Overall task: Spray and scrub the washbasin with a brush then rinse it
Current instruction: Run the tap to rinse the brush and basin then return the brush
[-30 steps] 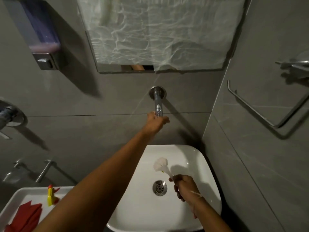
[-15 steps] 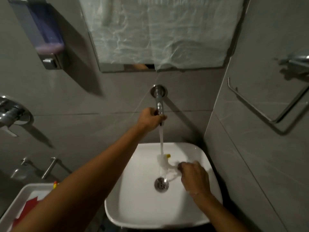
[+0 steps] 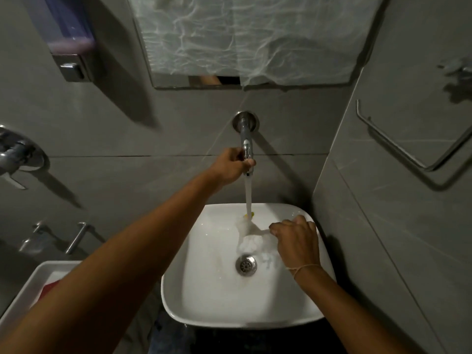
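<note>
A white washbasin (image 3: 204, 297) stands below a chrome wall tap (image 3: 245, 139). My left hand (image 3: 231, 167) is closed around the tap's spout end. Water (image 3: 247, 195) runs down from it into the bowl. My right hand (image 3: 296, 241) grips the handle of a white brush (image 3: 249, 232), whose head sits in the water stream, just above the drain (image 3: 246, 264). A small yellow bit shows behind the stream. The brush handle is mostly hidden in my fist.
A soap dispenser (image 3: 69, 44) hangs upper left, a covered mirror (image 3: 245, 39) above the tap. A metal rail (image 3: 398, 146) is on the right wall. A second white basin (image 3: 33, 284) with something red in it sits lower left, with chrome fittings (image 3: 15, 152) above.
The tap was turned on and water now runs. My right hand moved the brush up and back under the stream. The view came closer to the basin.
</note>
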